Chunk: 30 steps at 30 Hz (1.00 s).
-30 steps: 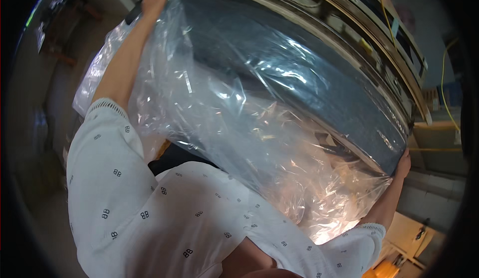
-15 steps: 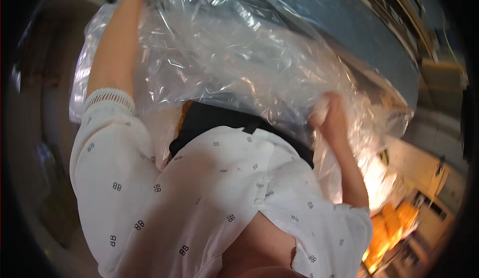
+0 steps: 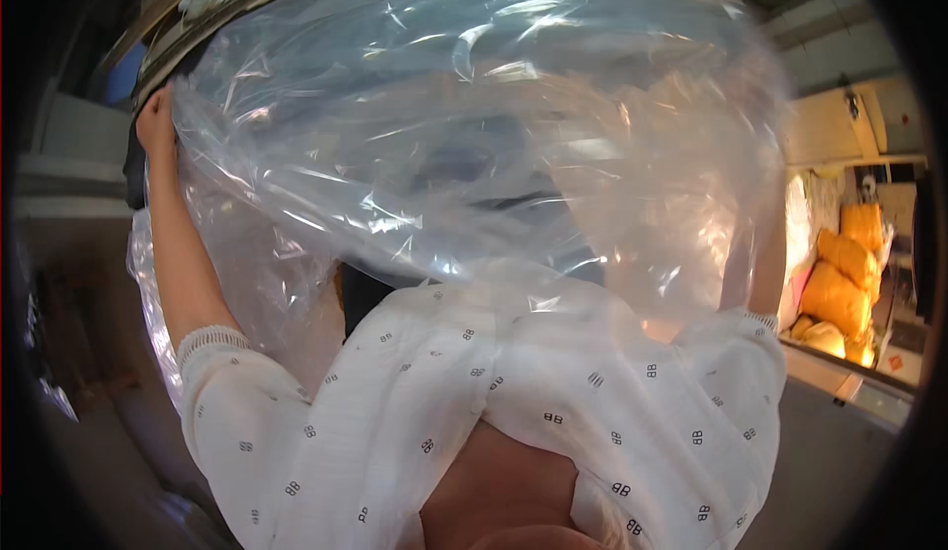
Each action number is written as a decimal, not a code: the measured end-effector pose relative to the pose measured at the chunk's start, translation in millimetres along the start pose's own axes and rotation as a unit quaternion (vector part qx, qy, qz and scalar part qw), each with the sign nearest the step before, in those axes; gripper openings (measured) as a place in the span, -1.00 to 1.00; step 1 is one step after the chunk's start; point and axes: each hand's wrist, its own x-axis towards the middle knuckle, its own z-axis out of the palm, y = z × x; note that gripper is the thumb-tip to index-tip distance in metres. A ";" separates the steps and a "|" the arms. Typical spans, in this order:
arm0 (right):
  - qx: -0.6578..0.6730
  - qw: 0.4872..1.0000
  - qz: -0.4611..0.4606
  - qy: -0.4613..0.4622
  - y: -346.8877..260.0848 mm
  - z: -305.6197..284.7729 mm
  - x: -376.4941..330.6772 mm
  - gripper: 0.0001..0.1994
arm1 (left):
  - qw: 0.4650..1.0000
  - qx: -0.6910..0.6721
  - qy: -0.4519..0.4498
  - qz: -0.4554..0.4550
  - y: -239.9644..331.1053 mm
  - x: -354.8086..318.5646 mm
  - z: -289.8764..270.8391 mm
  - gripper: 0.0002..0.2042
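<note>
A large sheet of clear plastic film [image 3: 395, 135] billows in front of my body, spread between my arms and creased with shiny folds. My left hand [image 3: 156, 123] is closed at its left edge, with the film bunched beside the fingers. On the other side, my right forearm [image 3: 766, 254] reaches up along the film. The right hand is behind the film and smeared by motion, so its fingers cannot be made out. Through the film shows a dark form near my waist, blurred.
A long frame edge [image 3: 237, 15] runs across the far side, beyond the film. Stacked orange bundles [image 3: 839, 283] lie at the right, near a pale cabinet [image 3: 834, 120]. More clear film [image 3: 148, 293] hangs down beside my left arm.
My view has turned. My right arm has gone from near my waist to reaching outward and up at the right. The film is now lifted and stretched wide between both arms.
</note>
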 end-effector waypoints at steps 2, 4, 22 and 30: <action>-0.043 0.999 0.007 0.024 45.7 -96.6 184.0 -0.73 | 1.000 -0.009 -0.023 -0.013 19.6 3.8 2.2 -0.61; -0.107 0.994 0.013 0.010 43.1 -40.3 142.3 -0.74 | 0.998 -0.010 -0.052 -0.026 -5.0 -5.0 -13.4 -0.60; 0.058 0.996 0.011 0.067 -104.3 20.9 141.5 -0.48 | 0.998 0.064 0.001 -0.017 4.6 -15.6 -30.8 -0.61; 0.154 0.979 -0.046 0.127 -108.0 -20.7 188.2 -0.80 | 0.996 0.085 0.001 -0.021 -3.0 -20.3 -34.0 -0.63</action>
